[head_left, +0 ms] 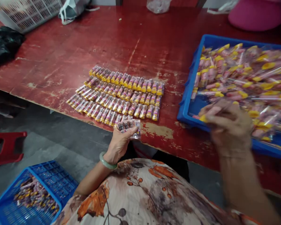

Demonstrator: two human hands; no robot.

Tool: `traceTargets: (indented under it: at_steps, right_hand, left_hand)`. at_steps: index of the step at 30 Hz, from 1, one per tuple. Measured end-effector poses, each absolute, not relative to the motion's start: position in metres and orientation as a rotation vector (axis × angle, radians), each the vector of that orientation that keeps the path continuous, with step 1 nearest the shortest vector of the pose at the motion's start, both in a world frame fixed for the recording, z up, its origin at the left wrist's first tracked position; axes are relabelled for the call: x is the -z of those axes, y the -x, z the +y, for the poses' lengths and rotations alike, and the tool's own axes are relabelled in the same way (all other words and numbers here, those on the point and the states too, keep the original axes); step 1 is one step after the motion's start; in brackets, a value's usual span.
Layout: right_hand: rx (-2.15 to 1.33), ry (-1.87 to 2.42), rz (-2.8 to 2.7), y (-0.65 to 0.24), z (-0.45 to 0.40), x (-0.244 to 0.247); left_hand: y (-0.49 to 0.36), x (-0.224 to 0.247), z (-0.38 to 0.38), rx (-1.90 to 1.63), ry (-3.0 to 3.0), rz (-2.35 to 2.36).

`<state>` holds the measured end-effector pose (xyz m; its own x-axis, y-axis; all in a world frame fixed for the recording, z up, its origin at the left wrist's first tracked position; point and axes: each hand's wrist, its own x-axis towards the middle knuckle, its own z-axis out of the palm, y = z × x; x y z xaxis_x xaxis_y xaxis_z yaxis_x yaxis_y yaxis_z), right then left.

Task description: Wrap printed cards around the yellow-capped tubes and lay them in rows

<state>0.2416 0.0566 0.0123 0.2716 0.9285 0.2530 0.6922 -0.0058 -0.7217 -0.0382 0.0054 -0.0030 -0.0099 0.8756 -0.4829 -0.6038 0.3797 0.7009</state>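
Observation:
At the table's front edge, my left hand [119,142] is closed around a small stack of printed cards [128,125], with the thumb lying across the top one. Over the front left corner of a blue tray [186,107], my right hand [235,125] pinches a pink tube with a yellow end [209,115]; both are smeared by motion. Many similar clear-wrapped pink tubes [234,70] lie heaped in that tray. Just beyond my left hand, several slightly curved rows of wrapped tubes with yellow ends [121,93] lie side by side on the red table [168,50].
Below at left, a blue basket [52,178] on the floor holds more wrapped tubes. Near it stands a red stool [9,148]. A white crate [35,15], a black plastic bag [6,43] and a pink container [257,15] occupy the table's far side.

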Motion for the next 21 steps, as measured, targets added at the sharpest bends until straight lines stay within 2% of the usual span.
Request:
traceTargets:
  at_steps: [1,3,6,15,21]
  right_hand:
    - [-0.749,1.502,-1.389,-0.219,0.043,-0.011]
    - [-1.202,1.244,-1.194,-0.174,0.02,-0.005]
    - [-1.456,1.251,-1.068,-0.122,0.004,0.006]
    - [-1.219,1.393,-1.124,-0.08,0.011,0.017]
    - [-1.205,1.403,-1.247,-0.083,0.012,0.012]
  left_hand:
    - [0.036,0.004,0.005,-1.211,-0.322,1.052]
    - [0.033,0.006,0.005,-1.23,-0.322,1.061]
    - [0.031,0.007,0.003,-1.263,-0.331,1.049]
    - [0.035,0.009,-0.005,-1.315,-0.26,1.021]
    - [0.047,0.013,-0.007,-1.345,-0.234,1.057]
